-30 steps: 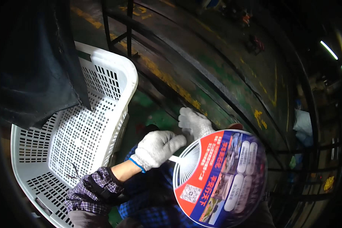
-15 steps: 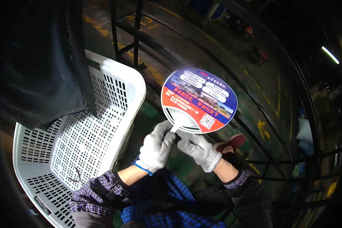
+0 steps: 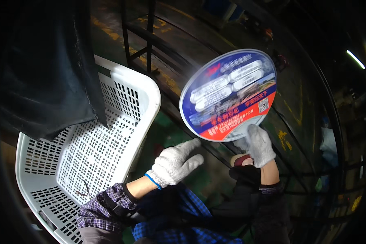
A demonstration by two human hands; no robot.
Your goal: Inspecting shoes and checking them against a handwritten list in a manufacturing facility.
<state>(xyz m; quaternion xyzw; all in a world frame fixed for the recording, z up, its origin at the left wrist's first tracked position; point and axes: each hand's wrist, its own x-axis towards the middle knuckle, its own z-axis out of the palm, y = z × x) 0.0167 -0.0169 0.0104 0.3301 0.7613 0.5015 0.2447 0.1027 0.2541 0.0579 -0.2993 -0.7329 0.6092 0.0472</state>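
A round hand fan [image 3: 232, 93] with a blue and red printed face is up in front of me, slightly blurred. My right hand [image 3: 259, 145], in a white knitted glove, grips it at the bottom; the handle itself is mostly hidden by the fingers. Below the fan's left edge, my left hand [image 3: 173, 164] is in a matching glove with a blue cuff edge. Its thumb and fingers are apart and nothing is in it. To the left of that hand stands a white plastic basket [image 3: 144, 118] with slotted walls, with a dark twig-like bit inside.
Black sheeting [image 3: 49, 81] hangs over the basket's far left part. A dark metal frame [image 3: 149, 36] rises beyond it. Black rails cross on the right, near a pale plastic bag [image 3: 328, 142]. The dark floor has yellow markings [image 3: 284, 140].
My left hand has let go of the fan handle. My right hand has carried the fan up and to the right, turning it counterclockwise.
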